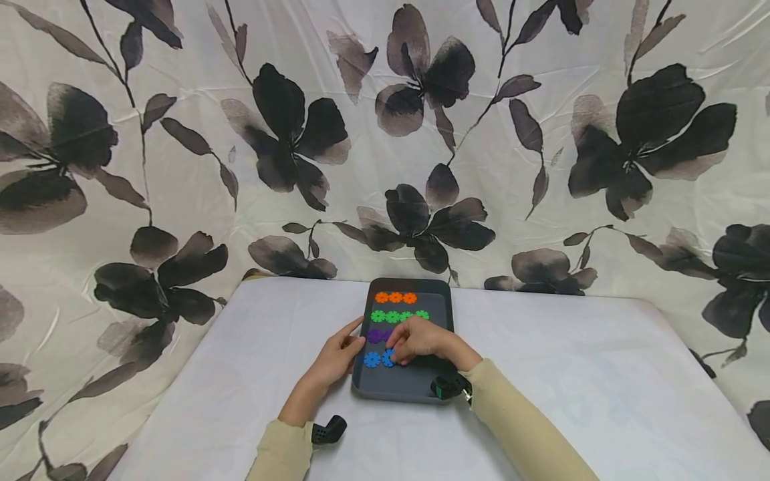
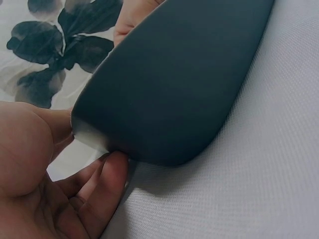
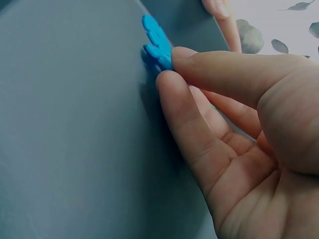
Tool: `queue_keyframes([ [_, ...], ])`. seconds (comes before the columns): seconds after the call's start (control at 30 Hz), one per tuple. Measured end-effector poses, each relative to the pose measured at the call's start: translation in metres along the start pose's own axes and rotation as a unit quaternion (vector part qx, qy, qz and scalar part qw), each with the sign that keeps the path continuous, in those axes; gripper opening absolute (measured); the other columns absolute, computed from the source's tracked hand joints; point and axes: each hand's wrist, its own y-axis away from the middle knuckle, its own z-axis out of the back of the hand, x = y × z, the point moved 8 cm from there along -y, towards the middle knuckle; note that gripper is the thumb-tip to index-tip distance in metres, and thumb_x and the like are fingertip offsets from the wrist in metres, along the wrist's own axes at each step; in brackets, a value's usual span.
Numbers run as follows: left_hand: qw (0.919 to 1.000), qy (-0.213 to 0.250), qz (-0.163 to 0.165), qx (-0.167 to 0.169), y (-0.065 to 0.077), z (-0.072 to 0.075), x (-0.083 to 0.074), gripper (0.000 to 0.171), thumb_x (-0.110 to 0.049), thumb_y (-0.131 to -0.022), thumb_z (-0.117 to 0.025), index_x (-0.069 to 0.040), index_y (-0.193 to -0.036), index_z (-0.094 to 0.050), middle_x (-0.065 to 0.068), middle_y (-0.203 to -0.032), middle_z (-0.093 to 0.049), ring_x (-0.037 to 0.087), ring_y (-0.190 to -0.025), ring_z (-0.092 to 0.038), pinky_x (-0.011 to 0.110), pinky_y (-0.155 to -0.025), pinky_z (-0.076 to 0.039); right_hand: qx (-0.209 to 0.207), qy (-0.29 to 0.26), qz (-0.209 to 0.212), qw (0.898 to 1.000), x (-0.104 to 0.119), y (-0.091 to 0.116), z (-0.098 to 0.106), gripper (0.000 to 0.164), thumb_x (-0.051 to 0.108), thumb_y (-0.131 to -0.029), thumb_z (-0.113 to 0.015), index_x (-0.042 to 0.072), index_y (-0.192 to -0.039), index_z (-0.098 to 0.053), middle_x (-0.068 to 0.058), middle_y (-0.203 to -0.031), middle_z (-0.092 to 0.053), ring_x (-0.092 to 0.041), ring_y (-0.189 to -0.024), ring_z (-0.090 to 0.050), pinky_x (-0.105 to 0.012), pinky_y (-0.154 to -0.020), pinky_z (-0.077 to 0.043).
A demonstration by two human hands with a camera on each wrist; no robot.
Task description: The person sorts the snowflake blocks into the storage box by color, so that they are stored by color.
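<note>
A dark grey tray (image 1: 403,389) lies on the white-covered table, tilt not clear. My left hand (image 1: 333,359) grips its left edge; in the left wrist view the thumb and fingers meet at the rim of the tray (image 2: 164,94). Over the lower half, my right hand (image 1: 421,339) pinches a blue notched, flower-shaped disc (image 3: 160,57) between thumb and finger. Left of it sits another blue disc (image 1: 371,360). Higher up are rows of purple discs (image 1: 374,336), green discs (image 1: 392,316) and three orange discs (image 1: 395,298). The right hand hides part of the purple row.
White cloth (image 1: 559,374) covers the table on both sides of the tray. Behind its far edge hangs a floral curtain (image 1: 511,200). Dark wrist cameras (image 1: 329,430) sit on both forearms, the right one above the tray's near right corner.
</note>
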Motion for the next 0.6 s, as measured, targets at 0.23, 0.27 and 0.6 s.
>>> queue_keyframes([
  [0.23, 1.0000, -0.005, -0.002, -0.003, -0.0013, -0.0003, 0.0025, 0.049, -0.025, -0.101, -0.055, -0.026, -0.148, -0.043, 0.012, -0.108, -0.054, 0.022, -0.086, -0.052, 0.032, -0.064, -0.048, 0.007, 0.000, 0.003, 1.000, -0.0013, -0.0013, -0.0006, 0.021, -0.003, -0.078, -0.077, -0.004, -0.098, -0.071, -0.009, -0.076, -0.068, -0.018, -0.065, -0.067, -0.035, -0.065, -0.056],
  [0.27, 1.0000, -0.007, -0.001, -0.004, -0.0012, -0.0003, 0.0030, 0.049, -0.026, -0.101, -0.055, -0.027, -0.148, -0.043, 0.011, -0.108, -0.054, 0.022, -0.086, -0.052, 0.032, -0.064, -0.048, 0.009, -0.001, 0.004, 1.000, -0.0015, -0.0014, -0.0007, 0.021, -0.003, -0.078, -0.077, -0.004, -0.098, -0.071, -0.009, -0.076, -0.068, -0.018, -0.065, -0.067, -0.035, -0.065, -0.056],
  [0.6, 0.9999, -0.015, -0.002, -0.005, -0.0006, 0.0006, 0.0017, 0.049, -0.027, -0.101, -0.055, -0.027, -0.148, -0.043, 0.011, -0.107, -0.054, 0.023, -0.088, -0.051, 0.031, -0.065, -0.047, 0.008, -0.005, 0.002, 1.000, -0.0013, -0.0006, -0.0008, 0.020, -0.004, -0.079, -0.076, -0.005, -0.098, -0.070, -0.009, -0.077, -0.068, -0.018, -0.066, -0.066, -0.035, -0.066, -0.056],
])
